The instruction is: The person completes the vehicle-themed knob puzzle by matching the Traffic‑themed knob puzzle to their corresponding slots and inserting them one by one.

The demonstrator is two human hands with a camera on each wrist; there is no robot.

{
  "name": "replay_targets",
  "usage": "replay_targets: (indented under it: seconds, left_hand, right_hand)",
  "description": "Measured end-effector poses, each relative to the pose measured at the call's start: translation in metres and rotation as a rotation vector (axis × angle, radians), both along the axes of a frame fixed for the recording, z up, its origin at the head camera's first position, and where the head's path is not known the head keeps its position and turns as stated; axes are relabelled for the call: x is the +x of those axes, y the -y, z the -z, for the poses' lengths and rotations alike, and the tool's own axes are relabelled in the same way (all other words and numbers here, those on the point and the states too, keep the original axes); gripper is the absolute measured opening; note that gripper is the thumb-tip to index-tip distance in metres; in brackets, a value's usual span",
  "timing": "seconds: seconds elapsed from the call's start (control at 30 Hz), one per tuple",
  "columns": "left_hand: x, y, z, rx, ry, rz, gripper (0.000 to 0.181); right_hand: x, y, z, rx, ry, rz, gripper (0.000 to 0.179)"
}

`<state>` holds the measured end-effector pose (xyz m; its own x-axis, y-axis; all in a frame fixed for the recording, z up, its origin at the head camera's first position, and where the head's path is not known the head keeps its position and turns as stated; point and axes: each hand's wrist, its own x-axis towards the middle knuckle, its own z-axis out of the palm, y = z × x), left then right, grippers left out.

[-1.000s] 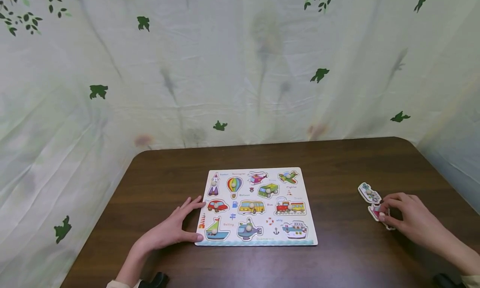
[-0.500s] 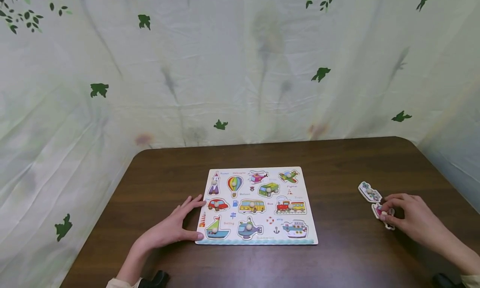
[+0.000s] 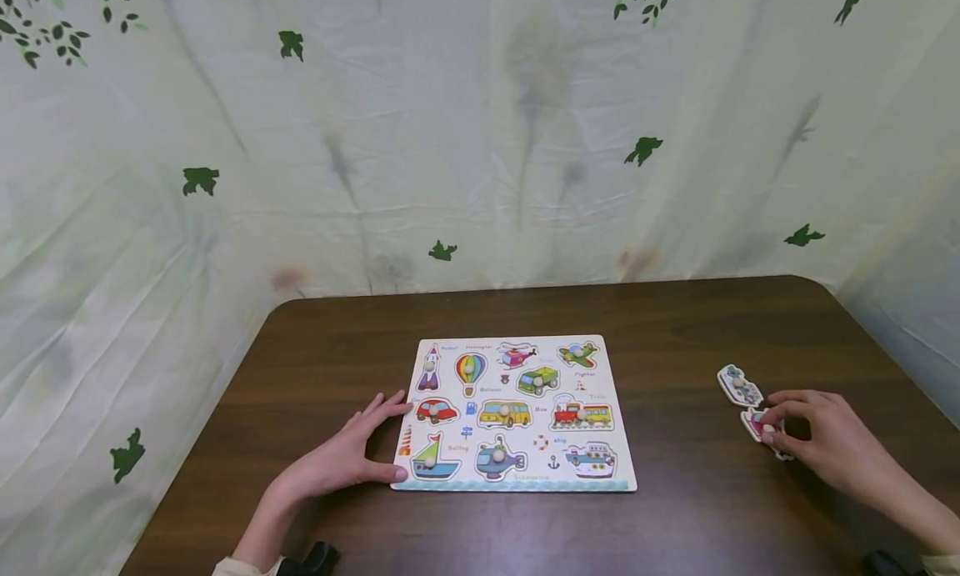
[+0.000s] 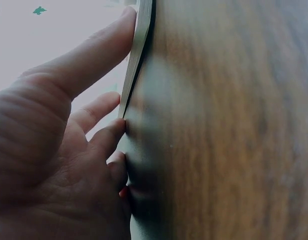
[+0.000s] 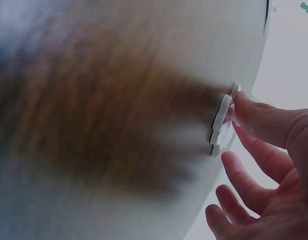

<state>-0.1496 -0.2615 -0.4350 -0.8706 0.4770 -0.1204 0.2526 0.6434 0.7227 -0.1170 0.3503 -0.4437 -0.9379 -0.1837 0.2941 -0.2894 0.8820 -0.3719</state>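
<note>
A white knobbed puzzle board (image 3: pixel 525 486) with pictures of vehicles lies in the middle of the table. My left hand (image 3: pixel 348 455) is spread along its left side, thumb at the near corner and fingertips on the edge; the left wrist view shows the board's edge (image 4: pixel 139 45) against the thumb. Far to the right, my right hand (image 3: pixel 828 438) pinches the knob of a pink-and-white puzzle piece (image 3: pixel 752 424) between thumb and index finger. The hand partly hides this piece. Just beyond it lies a second puzzle piece (image 3: pixel 738 385), white with bluish parts.
The brown wooden table (image 3: pixel 675 334) has rounded far corners. A pale curtain (image 3: pixel 465 142) with green leaf prints hangs behind it. Several pieces with knobs, such as the bus (image 3: pixel 491 412) and the train (image 3: pixel 600 415), sit in the board.
The pink-and-white piece shifts very slightly under my right fingers. My left hand and the board keep their places.
</note>
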Motion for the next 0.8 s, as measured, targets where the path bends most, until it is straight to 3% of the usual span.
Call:
replay_targets:
  seconds: [0.23,0.8]
  left_hand:
    - [0.000,0.000,0.000,-0.012,0.009,-0.007,0.082]
    - [0.000,0.000,0.001,0.006,-0.003,0.002,0.082]
  right_hand:
    - [-0.002,-0.003,-0.002,-0.012,0.034,-0.010,0.016]
    - [-0.011,0.027,-0.004,-0.045,-0.109,-0.144,0.031]
